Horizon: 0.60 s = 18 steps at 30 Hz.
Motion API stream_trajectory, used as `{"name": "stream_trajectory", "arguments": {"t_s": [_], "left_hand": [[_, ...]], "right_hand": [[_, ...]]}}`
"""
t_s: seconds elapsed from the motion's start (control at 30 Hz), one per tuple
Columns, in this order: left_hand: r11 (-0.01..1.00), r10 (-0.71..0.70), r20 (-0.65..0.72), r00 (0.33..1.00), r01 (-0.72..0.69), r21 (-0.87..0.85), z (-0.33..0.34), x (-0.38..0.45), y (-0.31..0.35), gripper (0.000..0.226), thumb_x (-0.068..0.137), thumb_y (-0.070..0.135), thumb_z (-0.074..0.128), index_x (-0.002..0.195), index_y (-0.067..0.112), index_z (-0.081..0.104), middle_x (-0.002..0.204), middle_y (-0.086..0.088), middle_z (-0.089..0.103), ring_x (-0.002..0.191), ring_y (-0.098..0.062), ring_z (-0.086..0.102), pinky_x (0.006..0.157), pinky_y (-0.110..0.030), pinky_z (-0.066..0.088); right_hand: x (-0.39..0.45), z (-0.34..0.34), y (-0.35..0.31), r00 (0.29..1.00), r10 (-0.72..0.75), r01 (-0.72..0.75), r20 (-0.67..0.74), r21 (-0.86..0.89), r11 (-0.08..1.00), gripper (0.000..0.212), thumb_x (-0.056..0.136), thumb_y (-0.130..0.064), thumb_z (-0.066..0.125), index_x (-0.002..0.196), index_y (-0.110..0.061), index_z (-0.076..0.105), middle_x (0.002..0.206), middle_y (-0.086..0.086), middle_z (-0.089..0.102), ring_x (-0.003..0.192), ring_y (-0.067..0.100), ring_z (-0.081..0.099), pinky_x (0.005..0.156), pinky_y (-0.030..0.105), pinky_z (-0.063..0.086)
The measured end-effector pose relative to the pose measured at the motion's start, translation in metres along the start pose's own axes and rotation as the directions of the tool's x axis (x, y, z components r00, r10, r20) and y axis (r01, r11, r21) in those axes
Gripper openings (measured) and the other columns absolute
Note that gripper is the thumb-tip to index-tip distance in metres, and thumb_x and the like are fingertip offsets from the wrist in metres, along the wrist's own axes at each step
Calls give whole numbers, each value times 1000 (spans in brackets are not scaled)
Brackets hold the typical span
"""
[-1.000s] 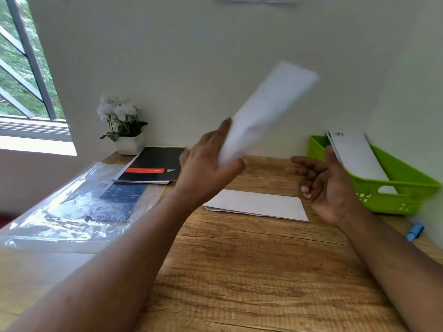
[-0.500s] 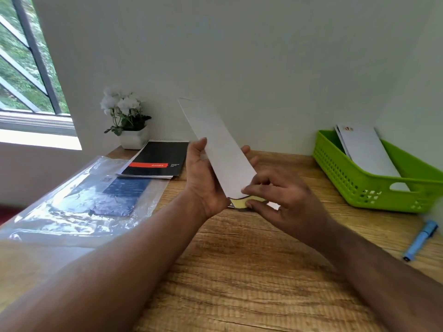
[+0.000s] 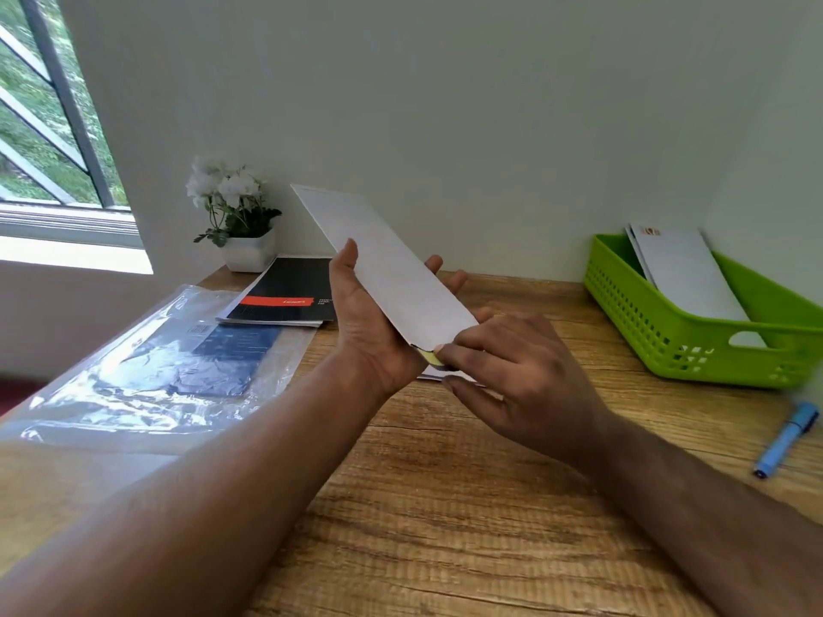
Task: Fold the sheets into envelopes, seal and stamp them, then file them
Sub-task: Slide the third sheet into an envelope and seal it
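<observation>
My left hand (image 3: 369, 331) holds a long white envelope (image 3: 383, 269) above the wooden desk, with its far end tilted up toward the wall. At the near end my right hand (image 3: 503, 371) pinches a yellowish strip (image 3: 431, 357) that sticks out of the envelope. A bit of another white sheet (image 3: 450, 376) shows on the desk beneath the hands, mostly hidden. The green basket (image 3: 694, 345) at the right holds white envelopes (image 3: 686, 269) leaning on its back wall.
A blue marker (image 3: 786, 438) lies at the right desk edge. At the left lie a clear plastic bag (image 3: 147, 371) with dark contents and a black booklet (image 3: 289, 296). A white flower pot (image 3: 249, 253) stands at the wall. A window is at the far left.
My left hand swung the envelope down from high right to in front of me. My right hand came in from open and took hold of the strip at the envelope's near end.
</observation>
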<state>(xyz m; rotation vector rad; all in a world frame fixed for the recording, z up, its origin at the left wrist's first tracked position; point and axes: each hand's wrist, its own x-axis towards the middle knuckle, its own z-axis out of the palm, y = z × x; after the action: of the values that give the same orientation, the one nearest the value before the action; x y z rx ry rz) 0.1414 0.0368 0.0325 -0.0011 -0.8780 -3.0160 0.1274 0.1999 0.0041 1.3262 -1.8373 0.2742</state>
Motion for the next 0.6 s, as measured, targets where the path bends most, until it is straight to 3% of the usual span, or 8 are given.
{"name": "stream_trajectory", "arguments": {"t_s": [0.07, 0.2, 0.27, 0.33, 0.47, 0.6], "left_hand": [[1000, 13, -24, 1000, -12, 15, -3, 2, -1, 77, 83, 74, 35, 103, 5, 62, 84, -16, 69, 105, -39, 59, 79, -50, 55], [1000, -9, -25, 1000, 9, 7, -6, 6, -1, 78, 82, 71, 39, 119, 5, 57, 113, -17, 67, 112, -37, 61, 97, -48, 46], [1000, -10, 30, 1000, 10, 3, -5, 5, -1, 74, 83, 64, 43, 123, 2, 54, 116, -18, 64, 109, -37, 59, 105, -53, 38], [1000, -2, 96, 995, 1, 8, -4, 4, -2, 70, 84, 55, 46, 131, 2, 48, 120, -18, 59, 108, -38, 58, 105, -60, 34], [999, 33, 126, 991, -32, -8, -2, 4, 0, 71, 78, 39, 55, 138, 5, 41, 120, -18, 52, 108, -44, 57, 93, -60, 44], [999, 43, 103, 994, -42, -20, 1, 2, 3, 54, 73, 34, 55, 118, 4, 50, 116, -18, 52, 108, -44, 58, 91, -59, 48]], "right_hand": [[0, 1, -3, 1000, -3, 3, -5, -30, 1000, 21, 89, -24, 66, 104, -11, 72, 97, 3, 70, 91, 23, 64, 80, 36, 43], [0, -1, 0, 997, 18, -25, -75, -83, 996, 17, 89, -12, 65, 104, -9, 73, 96, 4, 71, 89, 21, 66, 77, 36, 43], [0, -4, 5, 988, 67, -77, -137, -69, 995, 13, 90, -9, 63, 99, -8, 73, 95, 4, 72, 86, 20, 67, 72, 38, 46], [-1, -7, 10, 975, 112, -122, -192, -41, 992, 12, 91, -7, 62, 95, -6, 73, 94, 4, 72, 86, 17, 65, 70, 39, 46], [-1, -7, 13, 965, 127, -136, -229, -24, 990, 11, 89, -7, 61, 84, -5, 70, 84, 7, 68, 79, 20, 58, 70, 36, 42], [-1, -7, 15, 951, 137, -148, -277, -19, 989, 9, 88, -5, 58, 82, -8, 64, 80, 8, 65, 75, 26, 58, 70, 35, 38]]}}
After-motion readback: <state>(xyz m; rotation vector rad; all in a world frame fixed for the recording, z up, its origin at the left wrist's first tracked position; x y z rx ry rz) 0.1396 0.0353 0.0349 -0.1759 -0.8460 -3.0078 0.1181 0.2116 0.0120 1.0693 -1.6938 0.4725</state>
